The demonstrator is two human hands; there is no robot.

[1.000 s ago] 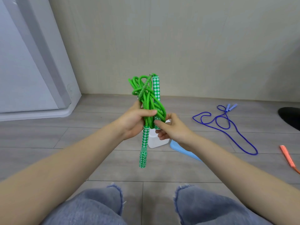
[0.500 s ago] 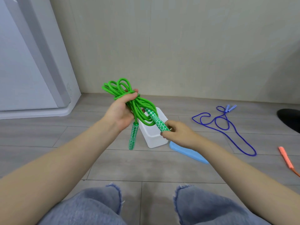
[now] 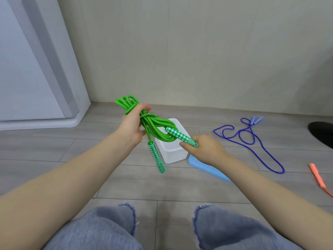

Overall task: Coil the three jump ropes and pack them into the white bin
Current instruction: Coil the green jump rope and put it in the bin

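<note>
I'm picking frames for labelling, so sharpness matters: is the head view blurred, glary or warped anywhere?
Head view: light is soft and even, with no hard glare or strong shadows; the coiled green woven jump rope and open white plastic bin look reasonably sharp, the left hand and right hand only slightly soft; wide-angle warp tilts the grey door panel and bends the floor line.

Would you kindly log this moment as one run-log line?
left hand: grips green rope coil | right hand: holds green handle | white bin: empty | blue rope: uncoiled
</note>
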